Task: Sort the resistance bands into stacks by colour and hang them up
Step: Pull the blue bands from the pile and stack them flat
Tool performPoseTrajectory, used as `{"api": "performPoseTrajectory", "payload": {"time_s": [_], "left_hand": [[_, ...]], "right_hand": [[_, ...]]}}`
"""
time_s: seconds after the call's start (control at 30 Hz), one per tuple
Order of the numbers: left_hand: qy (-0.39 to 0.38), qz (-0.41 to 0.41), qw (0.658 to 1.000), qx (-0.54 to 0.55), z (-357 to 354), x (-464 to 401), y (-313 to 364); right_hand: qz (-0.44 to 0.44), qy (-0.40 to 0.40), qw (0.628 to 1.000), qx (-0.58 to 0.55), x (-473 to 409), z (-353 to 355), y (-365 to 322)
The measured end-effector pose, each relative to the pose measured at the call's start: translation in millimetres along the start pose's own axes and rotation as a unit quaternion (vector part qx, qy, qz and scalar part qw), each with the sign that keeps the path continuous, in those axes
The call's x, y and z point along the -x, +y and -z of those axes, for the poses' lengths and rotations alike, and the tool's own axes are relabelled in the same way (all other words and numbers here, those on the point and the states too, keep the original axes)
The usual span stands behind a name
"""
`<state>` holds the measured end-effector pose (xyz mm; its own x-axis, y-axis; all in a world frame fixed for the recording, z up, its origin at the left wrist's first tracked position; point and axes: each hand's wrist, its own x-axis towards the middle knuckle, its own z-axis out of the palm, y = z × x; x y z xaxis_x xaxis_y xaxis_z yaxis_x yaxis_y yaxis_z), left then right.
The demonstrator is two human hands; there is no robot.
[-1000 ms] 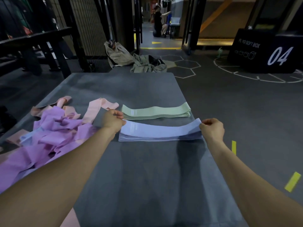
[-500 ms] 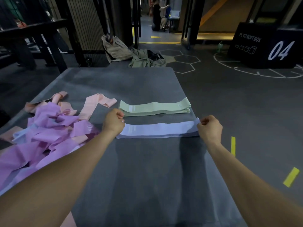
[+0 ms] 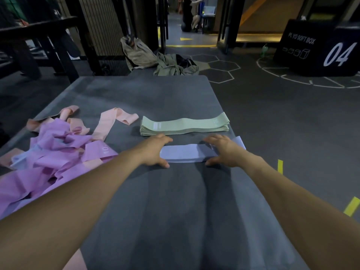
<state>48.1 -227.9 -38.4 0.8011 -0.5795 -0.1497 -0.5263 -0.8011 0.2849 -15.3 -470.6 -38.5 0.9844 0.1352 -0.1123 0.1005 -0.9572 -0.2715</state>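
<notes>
While flat | left hand, right hand | press blue stack

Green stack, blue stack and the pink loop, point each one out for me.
Green stack (image 3: 185,125), head view, middle of top band.
Blue stack (image 3: 187,152), head view, top band between the hands.
Pink loop (image 3: 109,123), head view, its flat middle strip.

Dim indoor lighting overall. Brightest zone at 12 o'clock, through doorway. Soft forearm shadows across counter at 6 o'clock. Slight motion blur at both hands. Wide-angle stretching toward frame edges. No glare.
</notes>
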Motion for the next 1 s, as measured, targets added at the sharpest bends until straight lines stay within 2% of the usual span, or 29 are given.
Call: {"api": "performPoseTrajectory", "payload": {"time_s": [0.33,0.53,0.7,0.8,1.0], "left_hand": [[-0.010,0.012,1.000,0.017,-3.1,-3.3,-3.4],[0.035,0.005,0.999,0.025,-2.9,4.8,-1.2],[0.129,0.008,0.988,0.080,2.7,33.9,2.0],[0.176,0.032,0.979,0.101,6.6,64.1,-6.3],[0.219,0.089,0.964,0.118,8.5,141.7,-46.0]], "right_hand": [[0.015,0.012,1.000,-0.019,0.5,-1.4,2.2],[-0.002,0.078,0.997,-0.007,14.2,-2.6,-2.9],[0.038,0.123,0.990,-0.049,16.3,-1.5,-58.0],[0.054,0.114,0.989,-0.075,15.3,-9.5,-97.6],[0.086,0.093,0.984,-0.126,17.6,-28.4,-183.4]]}}
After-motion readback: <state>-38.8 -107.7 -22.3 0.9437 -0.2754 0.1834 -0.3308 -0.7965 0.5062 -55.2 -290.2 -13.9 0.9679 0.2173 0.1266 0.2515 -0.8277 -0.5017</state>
